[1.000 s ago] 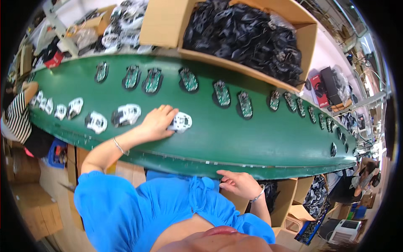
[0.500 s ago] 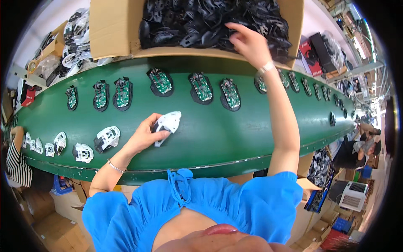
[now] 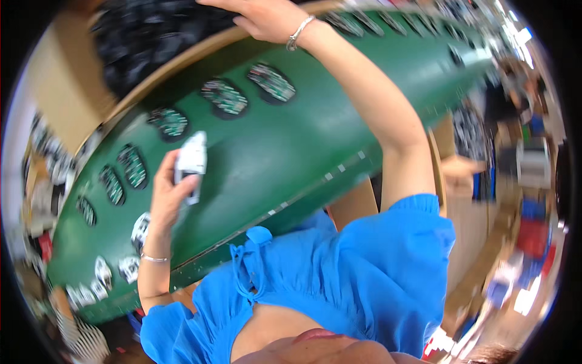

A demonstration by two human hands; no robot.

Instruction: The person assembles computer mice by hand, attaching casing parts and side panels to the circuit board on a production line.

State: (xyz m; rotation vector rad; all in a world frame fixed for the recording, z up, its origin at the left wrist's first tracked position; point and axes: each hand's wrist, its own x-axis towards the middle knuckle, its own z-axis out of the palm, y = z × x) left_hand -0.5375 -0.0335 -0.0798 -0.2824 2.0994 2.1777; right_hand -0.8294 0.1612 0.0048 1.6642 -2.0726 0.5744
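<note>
Right hand [image 3: 267,18] – cut off at top edge, grip unclear – reaches a cardboard box [image 3: 66,91] of blurred black parts; left hand [image 3: 173,191] pinches a white mouse shell [image 3: 192,159].

We see bare green belt [image 3: 285,151] between our left hand [image 3: 167,194] and our right arm [image 3: 370,103], open for passing. A row of circuit boards [image 3: 224,97] crowds the belt's far edge, and white shells [image 3: 130,267] line the near left end.

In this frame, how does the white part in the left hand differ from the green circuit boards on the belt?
The white moulded plastic shell is lifted in the left hand; the green oval circuit boards lie flat on the green conveyor belt. The shell is plain white, the boards green in dark surrounds. Their sizes look alike.
</note>
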